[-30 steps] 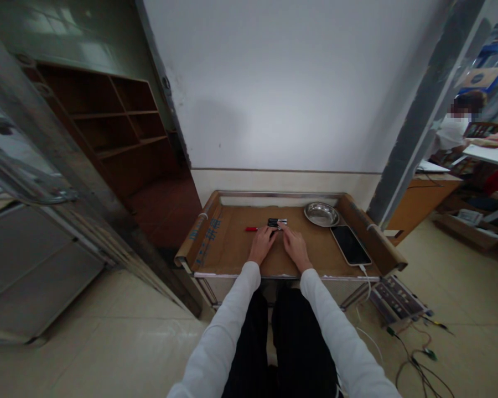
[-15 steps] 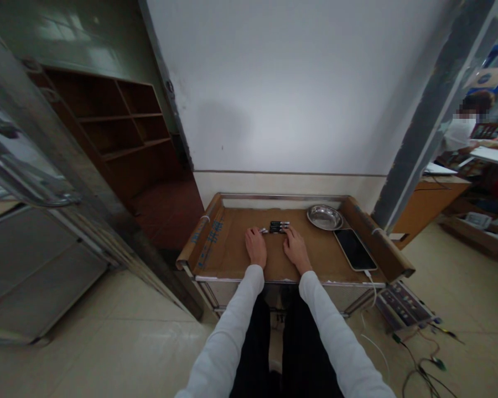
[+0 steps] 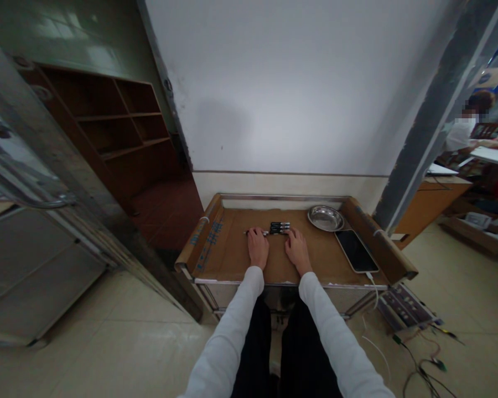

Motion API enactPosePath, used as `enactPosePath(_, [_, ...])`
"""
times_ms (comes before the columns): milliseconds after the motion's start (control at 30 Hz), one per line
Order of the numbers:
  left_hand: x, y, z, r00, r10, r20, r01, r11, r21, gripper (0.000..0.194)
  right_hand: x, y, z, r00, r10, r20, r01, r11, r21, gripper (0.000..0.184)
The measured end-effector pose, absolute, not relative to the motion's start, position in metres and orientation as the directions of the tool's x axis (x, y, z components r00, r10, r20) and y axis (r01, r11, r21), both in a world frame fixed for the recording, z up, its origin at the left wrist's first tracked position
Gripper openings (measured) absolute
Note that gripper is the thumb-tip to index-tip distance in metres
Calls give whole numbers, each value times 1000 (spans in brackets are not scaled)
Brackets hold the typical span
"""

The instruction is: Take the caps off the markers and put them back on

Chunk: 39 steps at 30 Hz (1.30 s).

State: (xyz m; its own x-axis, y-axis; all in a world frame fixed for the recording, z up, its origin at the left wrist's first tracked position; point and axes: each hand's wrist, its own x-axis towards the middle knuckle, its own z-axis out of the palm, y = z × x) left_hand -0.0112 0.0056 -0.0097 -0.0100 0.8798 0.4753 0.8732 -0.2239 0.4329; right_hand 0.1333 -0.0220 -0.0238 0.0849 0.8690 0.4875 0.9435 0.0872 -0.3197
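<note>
With the short stack of slim black pens with pale markings [image 3: 279,225] as the clock's centre, twelve pointing away from the person, the pens lie parallel, side by side, on the desk lined with brown cardboard [image 3: 236,262]. At about half past seven, the left hand [image 3: 258,247] rests palm down, its fingers close together and curled over a single slim pen with a pale end [image 3: 266,232], which points toward the group and shows on both sides of the fingers; whether they clamp it I cannot tell. At five o'clock, the right hand [image 3: 297,251] lies with bent fingers side by side, the fingertips at the near right ends of the group; whether it pinches a pen is hidden.

Between two and three o'clock sits a round, shiny metal dish [image 3: 326,218]. Between three and four lies a black-screened phone with a pale edge [image 3: 357,251], a white cable [image 3: 374,287] plugged into its near end. Farther off at four, a grey metal box with a dark panel [image 3: 406,307] is on the floor.
</note>
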Motion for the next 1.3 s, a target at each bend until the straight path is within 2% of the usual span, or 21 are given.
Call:
enactPosePath(200, [-11, 7, -13, 68, 882, 467, 889, -266, 373, 17, 133, -23, -23, 90, 879, 468, 948, 67, -310, 36])
enactPosePath(433, [-7, 10, -14, 232, 839, 492, 773, -466, 431, 19, 133, -20, -26, 102, 877, 469, 953, 50, -300, 29])
enactPosePath(567, [-5, 8, -14, 383, 790, 478, 744, -571, 347, 20, 132, -21, -25, 105, 875, 473, 961, 33, -275, 27])
enactPosePath(800, [-6, 7, -14, 400, 800, 447, 793, -547, 270, 17, 132, -22, -25, 107, 869, 483, 958, 40, -285, 28])
enactPosePath(1000, [-6, 7, -15, 348, 828, 440, 829, -491, 268, 13, 133, -21, -26, 97, 887, 452, 963, 30, -266, 21])
enactPosePath(1300, [-8, 11, -13, 441, 789, 428, 758, -583, 292, 8, 132, -24, -21, 55, 900, 433, 972, 50, -229, 20])
